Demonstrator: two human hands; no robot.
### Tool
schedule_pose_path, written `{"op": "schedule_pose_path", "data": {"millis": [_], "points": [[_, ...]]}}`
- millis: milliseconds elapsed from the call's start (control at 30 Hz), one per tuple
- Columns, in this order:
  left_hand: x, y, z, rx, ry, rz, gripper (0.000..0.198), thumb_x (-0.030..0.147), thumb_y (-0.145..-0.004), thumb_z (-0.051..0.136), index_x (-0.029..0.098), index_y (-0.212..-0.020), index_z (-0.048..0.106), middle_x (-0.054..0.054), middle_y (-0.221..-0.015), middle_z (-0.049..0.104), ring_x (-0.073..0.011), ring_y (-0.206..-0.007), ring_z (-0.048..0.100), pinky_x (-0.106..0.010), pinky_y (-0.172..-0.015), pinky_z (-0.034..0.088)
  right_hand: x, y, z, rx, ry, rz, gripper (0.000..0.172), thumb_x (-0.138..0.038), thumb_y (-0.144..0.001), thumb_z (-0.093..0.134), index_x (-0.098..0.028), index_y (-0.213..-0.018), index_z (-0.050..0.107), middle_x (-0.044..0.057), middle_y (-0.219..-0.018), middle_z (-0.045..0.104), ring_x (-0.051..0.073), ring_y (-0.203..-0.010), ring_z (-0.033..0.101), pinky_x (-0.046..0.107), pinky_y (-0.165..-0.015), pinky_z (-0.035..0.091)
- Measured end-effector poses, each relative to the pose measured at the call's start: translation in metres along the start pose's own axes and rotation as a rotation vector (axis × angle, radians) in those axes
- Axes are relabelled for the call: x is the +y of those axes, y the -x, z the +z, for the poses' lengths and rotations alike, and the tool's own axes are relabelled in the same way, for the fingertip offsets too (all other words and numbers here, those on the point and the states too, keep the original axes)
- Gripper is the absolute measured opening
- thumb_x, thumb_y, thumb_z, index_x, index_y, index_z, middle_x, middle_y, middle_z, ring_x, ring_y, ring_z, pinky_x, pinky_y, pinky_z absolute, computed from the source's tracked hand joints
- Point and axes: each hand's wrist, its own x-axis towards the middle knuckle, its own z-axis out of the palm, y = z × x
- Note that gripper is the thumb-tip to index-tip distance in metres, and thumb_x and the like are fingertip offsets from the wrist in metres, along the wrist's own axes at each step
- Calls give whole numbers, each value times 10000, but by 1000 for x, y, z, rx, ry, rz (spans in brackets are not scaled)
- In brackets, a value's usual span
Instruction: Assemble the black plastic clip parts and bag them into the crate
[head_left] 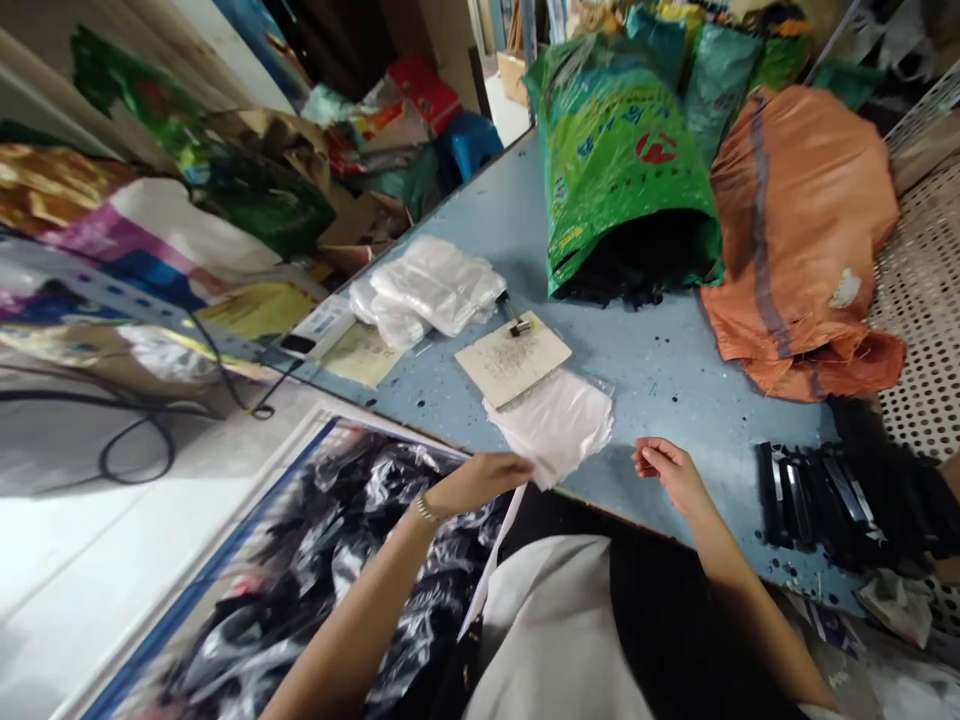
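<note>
My left hand (pixel 484 478), a bracelet on its wrist, pinches the near corner of a stack of clear plastic bags (pixel 559 420) lying at the front edge of the blue table (pixel 675 370). My right hand (pixel 670 470) rests on the table just right of that stack, fingers loosely curled with nothing in them. A beige card (pixel 512 360) lies under the far end of the stack, with a small dark clip (pixel 517 322) on it. A row of black flat items (pixel 810 495) sits at the right.
A second pile of clear bags (pixel 427 288) lies further back left. A green sack (pixel 622 160) spilling black pieces and an orange sack (pixel 802 230) stand at the back. A bin of bagged black items (pixel 330 560) sits on the floor at the left, beside cables (pixel 135 440).
</note>
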Motion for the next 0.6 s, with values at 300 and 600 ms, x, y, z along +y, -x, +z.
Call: {"op": "schedule_pose_path", "data": {"millis": [300, 600], "points": [[78, -364, -42, 320, -346, 136, 626, 346, -913, 626, 101, -1476, 505, -229, -1582, 446, -351, -1511, 368, -507, -1240, 306, -54, -148, -27, 136, 286, -321, 477, -621, -767, 700, -233, -1045, 725, 100, -1043, 751, 261, -951, 708, 446, -849, 588], [59, -464, -84, 371, -390, -90, 489, 345, -976, 382, 180, -1370, 621, -162, -1440, 616, -325, -1463, 421, -533, -1243, 224, -147, -326, -70, 305, 469, -475, 655, -639, -861, 595, -190, -1337, 631, 176, -1432, 596, 319, -1341, 537, 519, -1145, 392]]}}
